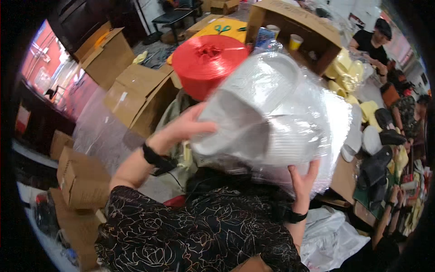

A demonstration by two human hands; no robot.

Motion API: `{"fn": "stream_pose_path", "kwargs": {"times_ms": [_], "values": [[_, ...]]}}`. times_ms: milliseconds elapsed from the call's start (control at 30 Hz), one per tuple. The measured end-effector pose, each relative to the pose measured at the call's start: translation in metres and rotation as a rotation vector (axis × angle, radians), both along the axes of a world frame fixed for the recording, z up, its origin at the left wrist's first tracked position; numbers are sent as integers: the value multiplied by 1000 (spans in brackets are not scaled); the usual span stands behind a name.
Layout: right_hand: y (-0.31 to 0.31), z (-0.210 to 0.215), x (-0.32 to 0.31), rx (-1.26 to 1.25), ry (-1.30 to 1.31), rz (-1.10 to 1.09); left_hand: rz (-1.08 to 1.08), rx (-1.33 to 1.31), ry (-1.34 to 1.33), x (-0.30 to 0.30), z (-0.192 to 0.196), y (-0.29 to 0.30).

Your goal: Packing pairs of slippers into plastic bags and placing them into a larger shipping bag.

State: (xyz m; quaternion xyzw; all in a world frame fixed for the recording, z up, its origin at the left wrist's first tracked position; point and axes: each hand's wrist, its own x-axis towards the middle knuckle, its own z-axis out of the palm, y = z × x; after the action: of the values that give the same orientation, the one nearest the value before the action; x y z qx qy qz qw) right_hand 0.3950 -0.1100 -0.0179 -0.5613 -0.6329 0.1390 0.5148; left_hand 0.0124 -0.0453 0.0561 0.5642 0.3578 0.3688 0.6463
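Observation:
A pair of pale grey-white slide slippers (244, 95), blurred by motion, is held up in front of me. Clear shiny plastic film covers or lies about them; I cannot tell whether they are fully inside a bag. My left hand (192, 124) grips the slippers' left side, thumb on top and the other fingers partly hidden. At the lower right edge, my right hand (306, 179) holds the slipper and film between thumb and fingers. Beneath and to the right spreads a stack of clear plastic bags (333, 122) with strong glare.
Beyond the slippers stand a large red roll of plastic twine (208, 63) and an open cardboard box (299, 22) with cups. Green-handled scissors (222, 29) lie on yellow material. Cardboard boxes (136, 95) fill the left. Yellow, white and black slippers (376, 167) pile up rightward, near other people (374, 43).

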Motion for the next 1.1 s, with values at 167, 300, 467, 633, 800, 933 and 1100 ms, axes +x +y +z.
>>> {"fn": "stream_pose_path", "kwargs": {"times_ms": [167, 300, 467, 633, 800, 933, 1100], "values": [[4, 13, -1, -40, 8, 28, 164, -377, 395, -203, 26, -79], [8, -2, -6, -107, 76, 21, 473, -645, 450, -235, 8, -116], [10, -12, -8, -92, 48, 4, 609, -699, -98, -203, -110, -84], [12, -24, -3, -151, 165, -6, 692, -568, -32, -62, -142, -26], [12, -24, -7, -162, 113, -46, 804, -207, 278, -22, -225, 10], [16, -30, -8, -124, 46, -52, 650, -746, -146, -36, -236, 16], [13, -27, -8, -148, 77, -67, 764, -802, -280, -95, -280, 28]]}}
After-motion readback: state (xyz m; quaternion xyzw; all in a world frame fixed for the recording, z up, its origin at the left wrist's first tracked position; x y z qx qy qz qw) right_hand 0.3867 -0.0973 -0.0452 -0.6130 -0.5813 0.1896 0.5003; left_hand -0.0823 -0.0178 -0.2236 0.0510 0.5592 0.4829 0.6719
